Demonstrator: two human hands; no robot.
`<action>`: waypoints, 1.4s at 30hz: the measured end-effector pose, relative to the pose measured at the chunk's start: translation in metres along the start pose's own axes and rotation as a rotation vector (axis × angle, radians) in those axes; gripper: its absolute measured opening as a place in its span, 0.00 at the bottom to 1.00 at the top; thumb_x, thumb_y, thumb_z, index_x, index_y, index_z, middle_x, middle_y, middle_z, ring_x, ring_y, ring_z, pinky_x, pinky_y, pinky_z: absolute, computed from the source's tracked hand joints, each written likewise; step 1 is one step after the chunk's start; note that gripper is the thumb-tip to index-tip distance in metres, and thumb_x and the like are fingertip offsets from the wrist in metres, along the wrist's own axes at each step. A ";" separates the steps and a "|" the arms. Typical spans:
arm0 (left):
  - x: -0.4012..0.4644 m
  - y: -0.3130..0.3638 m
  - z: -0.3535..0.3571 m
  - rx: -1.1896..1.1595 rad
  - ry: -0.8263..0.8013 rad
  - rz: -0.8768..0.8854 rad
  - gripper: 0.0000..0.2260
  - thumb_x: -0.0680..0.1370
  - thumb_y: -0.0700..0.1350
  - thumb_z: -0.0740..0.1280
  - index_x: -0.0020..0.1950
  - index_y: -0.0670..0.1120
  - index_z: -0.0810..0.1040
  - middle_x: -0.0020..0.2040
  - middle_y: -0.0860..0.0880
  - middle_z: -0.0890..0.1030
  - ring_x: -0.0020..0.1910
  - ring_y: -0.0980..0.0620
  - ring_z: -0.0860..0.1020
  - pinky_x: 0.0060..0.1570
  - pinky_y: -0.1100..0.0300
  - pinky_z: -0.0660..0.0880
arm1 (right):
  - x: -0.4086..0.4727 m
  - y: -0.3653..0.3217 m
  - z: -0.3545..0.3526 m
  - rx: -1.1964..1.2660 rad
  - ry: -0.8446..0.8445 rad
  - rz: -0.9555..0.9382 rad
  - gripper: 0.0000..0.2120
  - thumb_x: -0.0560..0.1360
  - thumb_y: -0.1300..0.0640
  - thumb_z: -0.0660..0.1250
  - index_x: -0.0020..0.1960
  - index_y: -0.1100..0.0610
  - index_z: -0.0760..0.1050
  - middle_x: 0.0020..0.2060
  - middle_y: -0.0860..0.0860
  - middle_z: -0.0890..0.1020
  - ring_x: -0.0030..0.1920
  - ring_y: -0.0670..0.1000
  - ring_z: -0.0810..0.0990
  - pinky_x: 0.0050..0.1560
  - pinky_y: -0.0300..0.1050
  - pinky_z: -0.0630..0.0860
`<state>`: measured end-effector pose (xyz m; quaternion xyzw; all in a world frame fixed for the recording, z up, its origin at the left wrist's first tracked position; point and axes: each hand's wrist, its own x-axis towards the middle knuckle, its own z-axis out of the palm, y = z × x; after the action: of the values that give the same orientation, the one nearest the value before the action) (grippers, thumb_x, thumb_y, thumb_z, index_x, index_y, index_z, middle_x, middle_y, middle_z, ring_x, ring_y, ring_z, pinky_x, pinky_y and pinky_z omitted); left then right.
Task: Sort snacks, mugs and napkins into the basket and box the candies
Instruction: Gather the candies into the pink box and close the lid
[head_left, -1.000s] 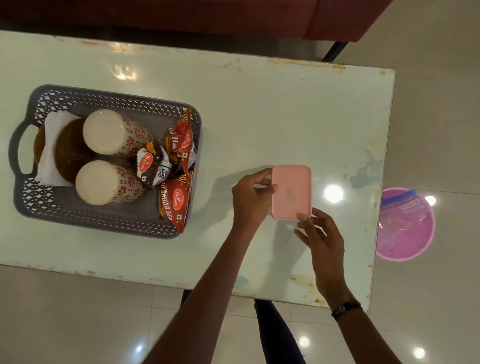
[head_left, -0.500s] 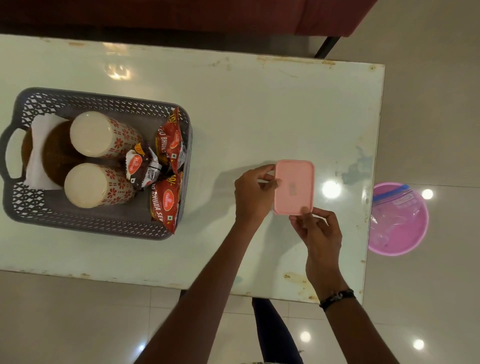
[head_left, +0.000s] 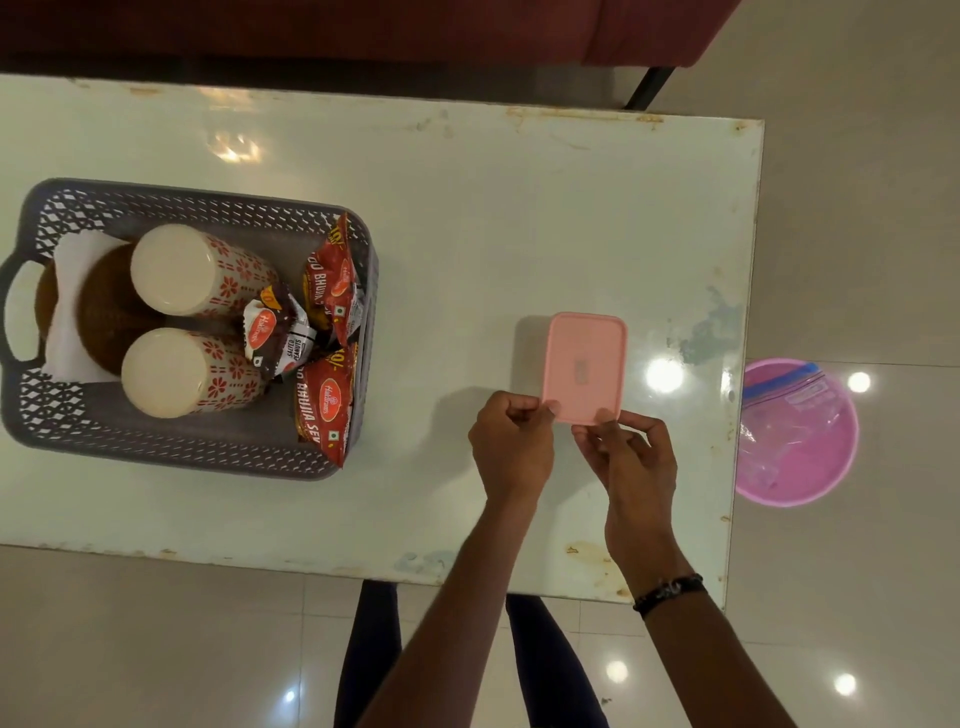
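Note:
A pink lidded box (head_left: 584, 366) lies on the white table (head_left: 467, 208), right of centre. My left hand (head_left: 511, 447) pinches its near left corner and my right hand (head_left: 626, 452) presses its near edge with fingertips. The lid is on, so the inside is hidden. At the left a grey lattice basket (head_left: 171, 441) holds two upside-down floral mugs (head_left: 192, 270) (head_left: 182, 374), white napkins (head_left: 67, 312) around a brown round thing, and red snack packets (head_left: 324, 400).
A pink tub (head_left: 800, 483) with a clear zip bag in it sits on the floor past the table's right edge. A dark red sofa (head_left: 363, 26) runs along the far side. My legs stand at the near edge.
My left hand has slid from the box's left side down to its near left corner. My right hand has stayed at the near edge. The box has hardly moved.

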<state>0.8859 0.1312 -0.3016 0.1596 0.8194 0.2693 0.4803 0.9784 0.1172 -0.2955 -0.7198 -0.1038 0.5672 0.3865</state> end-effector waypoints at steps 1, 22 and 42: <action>0.001 0.001 0.000 0.020 -0.002 -0.006 0.04 0.71 0.43 0.71 0.42 0.46 0.77 0.43 0.47 0.84 0.41 0.49 0.82 0.46 0.57 0.79 | 0.000 -0.002 -0.001 -0.030 -0.002 0.012 0.06 0.75 0.59 0.68 0.50 0.59 0.73 0.46 0.63 0.81 0.42 0.50 0.86 0.52 0.45 0.81; 0.005 0.008 0.000 0.037 -0.027 -0.031 0.05 0.71 0.42 0.72 0.42 0.43 0.77 0.42 0.45 0.82 0.42 0.48 0.80 0.48 0.55 0.78 | 0.062 -0.051 0.024 -0.109 -0.045 -0.017 0.11 0.73 0.56 0.71 0.54 0.55 0.82 0.52 0.50 0.83 0.48 0.49 0.78 0.50 0.43 0.75; -0.002 -0.025 -0.039 -0.351 0.215 -0.133 0.05 0.71 0.42 0.73 0.42 0.45 0.77 0.42 0.48 0.81 0.41 0.47 0.82 0.41 0.59 0.81 | 0.020 0.007 0.032 -0.747 -0.251 -0.408 0.25 0.75 0.52 0.68 0.70 0.44 0.66 0.47 0.54 0.76 0.46 0.55 0.81 0.44 0.55 0.83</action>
<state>0.8524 0.0989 -0.2999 -0.0107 0.8151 0.3909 0.4274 0.9547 0.1385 -0.3172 -0.7004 -0.4877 0.4859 0.1885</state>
